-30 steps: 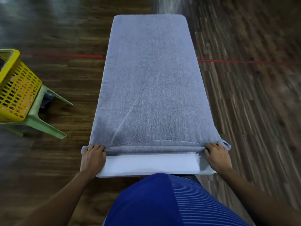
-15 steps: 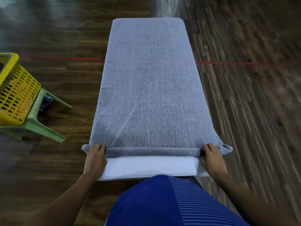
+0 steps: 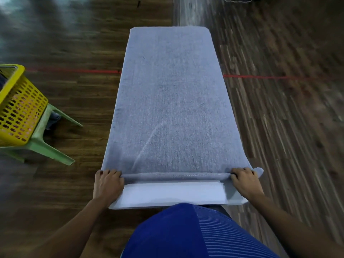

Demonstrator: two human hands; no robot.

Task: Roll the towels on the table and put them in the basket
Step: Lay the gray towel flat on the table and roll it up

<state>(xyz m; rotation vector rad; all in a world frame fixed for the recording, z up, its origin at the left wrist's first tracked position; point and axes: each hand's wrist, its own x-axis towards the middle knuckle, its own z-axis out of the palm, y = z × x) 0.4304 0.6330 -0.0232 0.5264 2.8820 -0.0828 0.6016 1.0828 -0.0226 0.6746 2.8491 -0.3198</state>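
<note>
Change since a second ago: stitched hem that showed along the near fold is now turned under and out of sight; both hands have stayed at the two ends of the fold.
Task item: grey-blue terry towel (image 3: 171, 108), long rectangle, spread flat lengthwise over the counter and covering it to the far end.
Rolled edge (image 3: 175, 177): slim tube of towel along the near end, lying across the counter's width, just beyond the bare strip.
Loose corner (image 3: 259, 171): small flap of towel poking out past the right hand, over the counter's side.
Left hand (image 3: 108, 185): fingers curled over the left end of the rolled edge, gripping it; palm down on the counter's near left corner.
Right hand (image 3: 245, 183): fingers curled over the right end of the rolled edge, gripping it.
Support: white flat-topped counter (image 3: 173, 194), narrow; only a near strip is uncovered, between the hands.
Receptacle: yellow perforated plastic basket (image 3: 20, 112), at the left edge of view, well apart from the towel; something pinkish shows through its holes, contents cannot be told.
Basket stand: pale green plastic stool (image 3: 46, 146), under the basket.
Ground: dark wooden plank floor (image 3: 279, 127), crossed by a red line (image 3: 74, 71).
Wearer: blue striped shirt (image 3: 186, 233), at the bottom of view.
</note>
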